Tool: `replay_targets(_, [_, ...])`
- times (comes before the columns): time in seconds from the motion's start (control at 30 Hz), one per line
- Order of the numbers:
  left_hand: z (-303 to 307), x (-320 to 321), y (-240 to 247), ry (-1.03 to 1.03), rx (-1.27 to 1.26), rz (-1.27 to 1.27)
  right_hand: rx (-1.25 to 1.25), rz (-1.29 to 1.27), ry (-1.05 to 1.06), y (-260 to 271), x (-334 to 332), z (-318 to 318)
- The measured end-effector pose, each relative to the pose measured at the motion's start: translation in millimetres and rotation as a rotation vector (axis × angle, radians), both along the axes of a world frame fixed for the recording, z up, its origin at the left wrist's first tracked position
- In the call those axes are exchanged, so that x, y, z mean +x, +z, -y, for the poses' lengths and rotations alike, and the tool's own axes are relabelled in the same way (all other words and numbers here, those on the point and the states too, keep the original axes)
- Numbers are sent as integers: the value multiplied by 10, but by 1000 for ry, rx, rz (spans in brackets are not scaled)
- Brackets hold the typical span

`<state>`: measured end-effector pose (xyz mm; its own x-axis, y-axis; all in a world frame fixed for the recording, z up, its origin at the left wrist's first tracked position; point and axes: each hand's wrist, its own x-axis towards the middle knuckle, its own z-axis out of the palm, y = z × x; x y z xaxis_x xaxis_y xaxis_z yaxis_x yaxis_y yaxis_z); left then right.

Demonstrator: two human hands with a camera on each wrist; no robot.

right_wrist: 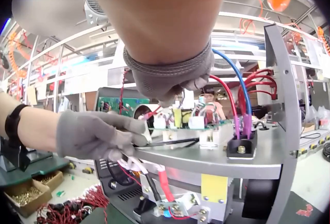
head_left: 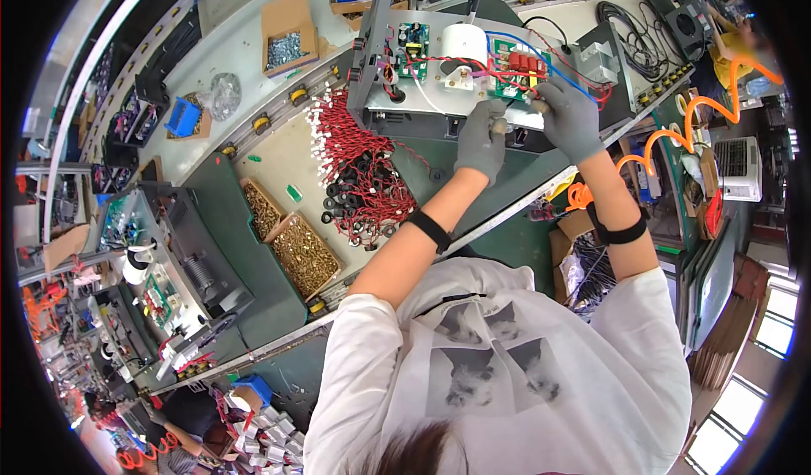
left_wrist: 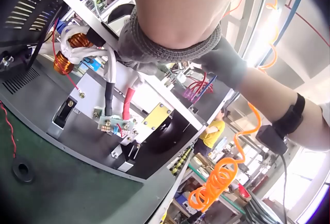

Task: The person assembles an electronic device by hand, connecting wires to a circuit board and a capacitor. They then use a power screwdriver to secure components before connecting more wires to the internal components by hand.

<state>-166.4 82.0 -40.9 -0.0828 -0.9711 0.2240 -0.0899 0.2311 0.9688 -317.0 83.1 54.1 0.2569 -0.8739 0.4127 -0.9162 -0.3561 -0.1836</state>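
Observation:
A grey metal chassis [head_left: 422, 95] stands at the bench's far side, carrying a green circuit board [head_left: 511, 61] with red parts and a white cylinder [head_left: 464, 46]. My left hand [head_left: 481, 141], in a grey glove, is at the near edge of its metal plate. Thumb and fingers of that hand pinch a thin black wire [right_wrist: 175, 142] running along the plate. Over the board's near corner is my gloved right hand [head_left: 570, 120], fingers bent; I cannot tell what they hold. Under the plate, thick white leads [left_wrist: 110, 69] end in black and red sleeves at a small terminal board [left_wrist: 114, 124].
Left of the chassis lies a heap of red and black wires [head_left: 363, 179] with black rings. Cardboard boxes of brass fasteners [head_left: 304, 255] sit nearer me. A second chassis [head_left: 198, 247] stands farther left. An orange coiled hose [head_left: 688, 116] hangs on the right.

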Motion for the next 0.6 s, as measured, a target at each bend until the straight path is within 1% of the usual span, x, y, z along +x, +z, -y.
replay_targets(0.03, [3,-17,-51,6,5,-4,-53,-11,-6,-30,-31,55])
replay_targets(0.07, [-7,-33,-104,-24,-5,44,-52,-20,6,-85,-77,97])
replay_targets(0.1, [-16,-28,-93,-54,-15,92,-45,-24,11,-134,-130,136])
replay_targets(0.13, [-15,-21,-82,-49,-7,89,-37,-31,24,-172,-172,175])
replay_targets(0.17, [-11,-13,-69,-69,40,140,-31,-38,37,-212,-195,195])
replay_targets(0.2, [-13,-1,-51,-91,87,191,37,-25,-9,-190,-174,183])
replay_targets(0.23, [-22,14,-33,-88,93,188,42,-27,-5,-187,-161,182])
replay_targets(0.3, [-32,35,-1,53,-66,303,79,-3,-9,-174,-153,189])
replay_targets(0.33, [-28,47,8,54,-64,299,82,-7,-9,-158,-150,199])
replay_targets(0.4, [-29,75,19,-34,-65,423,165,13,3,-123,-148,218])
replay_targets(0.43, [-27,83,25,-34,-61,420,169,9,4,-107,-139,231])
replay_targets(0.5, [-6,102,53,-93,15,488,89,-10,125,-77,-111,287])
replay_targets(0.53, [-4,109,73,-91,19,484,93,-14,127,-66,-125,319])
replay_targets(0.6, [-5,131,96,-139,71,581,187,9,211,-48,-183,386])
